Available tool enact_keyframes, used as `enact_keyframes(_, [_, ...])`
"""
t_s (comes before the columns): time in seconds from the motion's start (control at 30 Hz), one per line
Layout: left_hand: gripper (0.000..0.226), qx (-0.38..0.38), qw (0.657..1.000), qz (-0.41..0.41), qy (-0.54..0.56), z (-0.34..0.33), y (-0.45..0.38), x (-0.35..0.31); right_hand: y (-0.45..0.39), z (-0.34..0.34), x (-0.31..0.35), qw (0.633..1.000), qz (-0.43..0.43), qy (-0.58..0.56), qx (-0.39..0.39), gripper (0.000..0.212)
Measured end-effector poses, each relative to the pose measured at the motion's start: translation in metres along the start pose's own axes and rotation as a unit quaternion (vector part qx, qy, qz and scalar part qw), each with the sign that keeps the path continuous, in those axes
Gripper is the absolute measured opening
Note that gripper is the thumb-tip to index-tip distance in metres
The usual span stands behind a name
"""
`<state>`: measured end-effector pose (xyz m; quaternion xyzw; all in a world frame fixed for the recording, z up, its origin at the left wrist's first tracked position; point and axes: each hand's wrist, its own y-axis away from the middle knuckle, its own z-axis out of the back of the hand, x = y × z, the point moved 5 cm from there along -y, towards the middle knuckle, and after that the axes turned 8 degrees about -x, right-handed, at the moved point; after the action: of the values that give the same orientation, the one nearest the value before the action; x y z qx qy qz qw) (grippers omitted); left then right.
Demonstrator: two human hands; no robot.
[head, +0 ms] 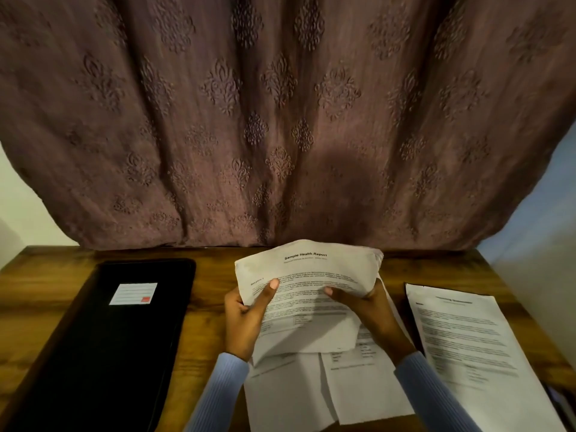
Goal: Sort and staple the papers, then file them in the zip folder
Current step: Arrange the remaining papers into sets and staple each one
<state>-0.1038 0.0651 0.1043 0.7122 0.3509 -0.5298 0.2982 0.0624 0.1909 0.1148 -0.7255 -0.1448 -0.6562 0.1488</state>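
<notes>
Both forearms wear close-fitting, pale blue long sleeves of finely ribbed knit, the ribs running lengthwise down each arm and the cuffs ending at the wrists, leaving the bare left hand and bare right hand without rings, watch or gloves.

Two hands, the left hand and the right hand, hold up a bent paper over the wooden table, beside a black folder.
</notes>
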Motion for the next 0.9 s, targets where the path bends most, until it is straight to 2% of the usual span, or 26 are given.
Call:
enact_keyframes(0.17, [0.037, -0.013, 1.000, 0.000, -0.014, 0.003, 0.001, 0.009, 0.002, 0.001, -0.001, 1.000, -0.001, -0.004, 0.003, 0.040])
enact_keyframes(0.23, [0.036, -0.012, 1.000, -0.003, -0.013, 0.001, 0.001, 0.008, 0.002, 0.004, 0.009, 1.000, 0.010, -0.013, -0.004, 0.034])
enact_keyframes(0.33, [0.031, -0.006, 1.000, -0.009, -0.006, 0.000, 0.001, 0.004, -0.001, 0.010, 0.037, 0.997, 0.080, -0.018, -0.016, 0.023])
enact_keyframes(0.47, [0.022, -0.004, 1.000, -0.012, -0.009, 0.002, 0.002, 0.003, -0.007, 0.025, 0.071, 0.975, 0.212, 0.025, -0.056, 0.020])
enact_keyframes(0.57, [0.028, -0.008, 1.000, -0.011, -0.016, 0.003, 0.002, 0.006, -0.010, 0.031, 0.079, 0.962, 0.259, 0.057, -0.060, 0.019])
enact_keyframes(0.63, [0.031, -0.008, 1.000, -0.013, -0.020, 0.002, 0.001, 0.008, -0.011, 0.032, 0.082, 0.957, 0.272, 0.085, -0.057, 0.024])
enact_keyframes(0.8, [0.018, 0.005, 0.999, -0.028, -0.024, -0.002, 0.001, 0.003, -0.012, 0.031, 0.093, 0.948, 0.287, 0.135, -0.043, 0.059])
enact_keyframes(0.9, [0.017, -0.003, 0.999, -0.032, -0.025, -0.001, 0.001, 0.003, -0.013, 0.033, 0.093, 0.944, 0.281, 0.170, -0.032, 0.058])
